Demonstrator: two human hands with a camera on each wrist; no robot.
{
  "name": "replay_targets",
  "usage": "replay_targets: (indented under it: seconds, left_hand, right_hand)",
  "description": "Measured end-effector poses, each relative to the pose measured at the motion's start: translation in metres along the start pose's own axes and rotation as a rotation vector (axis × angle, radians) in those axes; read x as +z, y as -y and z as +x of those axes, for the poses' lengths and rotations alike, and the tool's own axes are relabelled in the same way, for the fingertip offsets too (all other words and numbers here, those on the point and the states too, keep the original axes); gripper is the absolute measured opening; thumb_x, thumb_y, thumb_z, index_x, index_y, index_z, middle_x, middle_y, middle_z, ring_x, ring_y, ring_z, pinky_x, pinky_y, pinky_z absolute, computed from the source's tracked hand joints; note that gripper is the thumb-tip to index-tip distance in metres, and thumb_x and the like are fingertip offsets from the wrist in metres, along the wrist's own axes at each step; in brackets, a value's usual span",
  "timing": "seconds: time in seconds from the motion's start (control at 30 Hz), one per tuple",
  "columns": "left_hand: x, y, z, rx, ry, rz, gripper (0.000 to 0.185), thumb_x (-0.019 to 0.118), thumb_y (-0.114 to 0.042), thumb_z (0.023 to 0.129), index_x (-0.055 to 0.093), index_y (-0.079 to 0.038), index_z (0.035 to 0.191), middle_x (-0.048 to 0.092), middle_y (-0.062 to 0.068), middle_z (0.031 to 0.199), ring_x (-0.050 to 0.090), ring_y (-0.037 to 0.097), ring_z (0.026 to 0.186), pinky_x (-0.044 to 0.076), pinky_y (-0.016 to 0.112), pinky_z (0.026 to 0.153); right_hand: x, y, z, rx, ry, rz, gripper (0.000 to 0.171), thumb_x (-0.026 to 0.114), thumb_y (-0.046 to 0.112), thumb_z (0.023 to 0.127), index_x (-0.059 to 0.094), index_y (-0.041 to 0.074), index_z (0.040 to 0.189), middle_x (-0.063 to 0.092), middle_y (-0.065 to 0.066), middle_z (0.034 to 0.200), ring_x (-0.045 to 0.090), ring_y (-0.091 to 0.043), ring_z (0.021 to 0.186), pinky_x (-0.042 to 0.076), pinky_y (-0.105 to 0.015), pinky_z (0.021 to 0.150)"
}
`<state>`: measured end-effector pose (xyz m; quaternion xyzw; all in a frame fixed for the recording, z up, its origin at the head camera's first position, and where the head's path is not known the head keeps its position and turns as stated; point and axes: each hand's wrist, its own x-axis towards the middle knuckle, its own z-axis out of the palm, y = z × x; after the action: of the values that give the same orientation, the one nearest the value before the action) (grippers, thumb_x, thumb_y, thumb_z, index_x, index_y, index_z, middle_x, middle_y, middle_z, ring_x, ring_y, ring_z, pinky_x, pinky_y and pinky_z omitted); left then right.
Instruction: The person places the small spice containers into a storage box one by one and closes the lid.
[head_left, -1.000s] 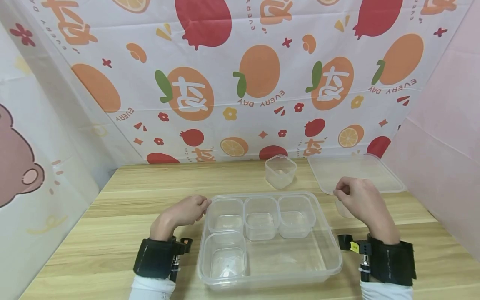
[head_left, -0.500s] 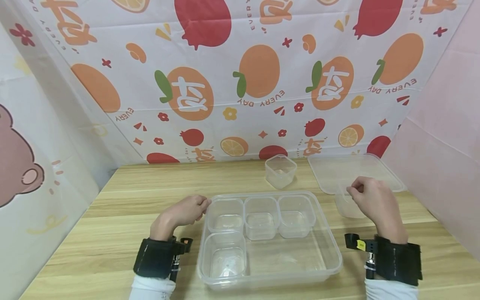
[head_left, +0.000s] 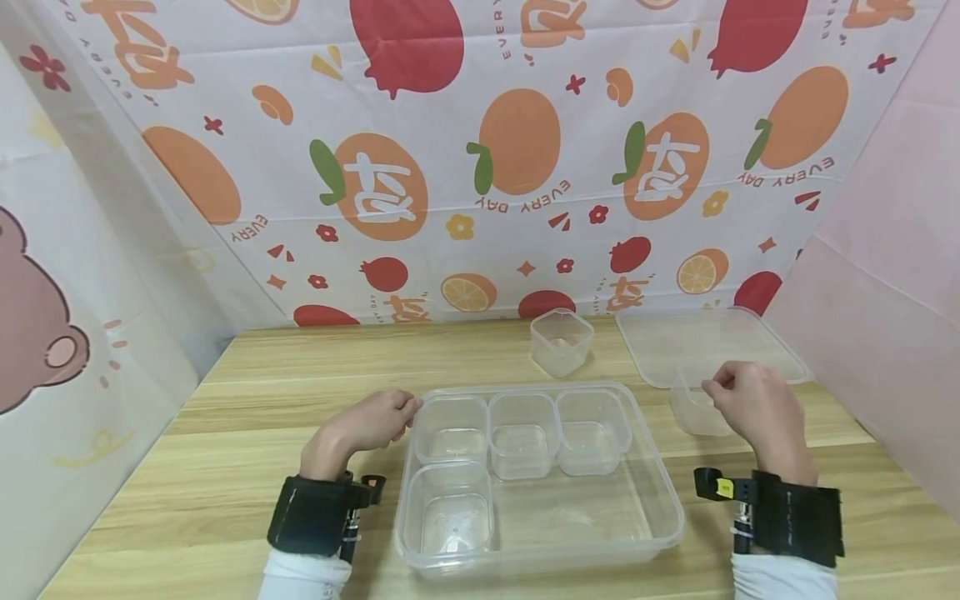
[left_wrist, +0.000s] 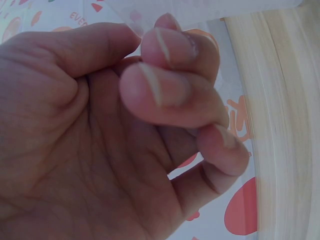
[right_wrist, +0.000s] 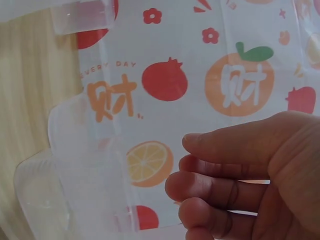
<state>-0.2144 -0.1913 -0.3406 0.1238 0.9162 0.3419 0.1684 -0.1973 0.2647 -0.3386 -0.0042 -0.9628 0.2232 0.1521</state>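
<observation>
A large clear plastic tray (head_left: 581,510) sits mid-table and holds several small clear cups (head_left: 522,435). My left hand (head_left: 367,422) lies at the tray's far left corner, knuckles against the rim. In the left wrist view its fingers (left_wrist: 165,95) curl into the palm around nothing. My right hand (head_left: 750,408) hovers right of the tray, its fingertips close beside the rim of a loose small clear cup (head_left: 693,414). The right wrist view shows those fingers (right_wrist: 225,185) loosely bent with nothing between them. That cup (right_wrist: 45,195) sits a little apart from them.
A flat clear lid (head_left: 705,342) lies at the back right, close to the pink side wall. Another small clear cup (head_left: 561,342) stands behind the tray. Fruit-print cloth walls close in the table on three sides. Bare wood shows on the left.
My right hand has drifted right and slightly back, uncovering the loose cup it was over. The left hand and the tray have stayed put.
</observation>
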Motion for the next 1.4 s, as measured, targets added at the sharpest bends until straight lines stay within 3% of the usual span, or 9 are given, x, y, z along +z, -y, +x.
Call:
replay_targets:
  seconds: [0.37,0.67,0.9,1.1,1.4]
  left_hand:
    - [0.000,0.000,0.000,-0.005,0.001,-0.006,0.029,0.040,-0.020,0.110,0.061,-0.001,0.103,0.048,0.005,0.073,0.045,0.020,0.064,0.038,0.034,0.060]
    - [0.000,-0.001,0.000,0.001,-0.002,0.002,0.030,0.040,-0.020,0.111,0.061,-0.001,0.101,0.048,0.005,0.072,0.045,0.020,0.064,0.038,0.034,0.060]
    - [0.001,0.000,0.000,0.004,-0.003,0.008,0.030,0.040,-0.020,0.110,0.061,-0.001,0.101,0.048,0.005,0.072,0.045,0.020,0.064,0.038,0.034,0.060]
    - [0.000,-0.001,0.000,0.006,-0.003,0.017,0.030,0.040,-0.019,0.110,0.061,0.000,0.102,0.048,0.005,0.072,0.046,0.020,0.065,0.039,0.034,0.060]
    - [0.000,-0.002,-0.001,0.009,0.000,0.018,0.029,0.040,-0.018,0.110,0.061,0.001,0.102,0.048,0.005,0.072,0.046,0.020,0.065,0.039,0.034,0.061]
  right_hand:
    - [0.007,-0.011,0.000,0.066,0.037,0.009,0.024,0.065,0.013,0.096,0.070,-0.007,0.085,0.059,-0.007,0.064,0.048,-0.025,0.061,0.035,-0.035,0.050]
    - [0.011,-0.015,-0.001,0.146,0.066,0.030,0.034,0.061,0.017,0.098,0.069,-0.002,0.070,0.056,-0.003,0.056,0.045,-0.023,0.055,0.031,-0.033,0.047]
    - [0.014,-0.020,0.000,0.222,0.129,0.045,0.039,0.057,0.021,0.101,0.073,-0.004,0.076,0.059,-0.004,0.057,0.048,-0.023,0.055,0.033,-0.034,0.048]
    - [0.016,-0.025,0.000,0.247,0.156,0.052,0.045,0.053,0.024,0.102,0.072,-0.001,0.070,0.058,-0.003,0.054,0.051,-0.022,0.055,0.034,-0.034,0.050]
    - [0.016,-0.029,-0.002,0.332,0.220,0.139,0.047,0.049,0.026,0.102,0.068,-0.003,0.072,0.057,-0.003,0.056,0.055,-0.022,0.054,0.035,-0.035,0.053]
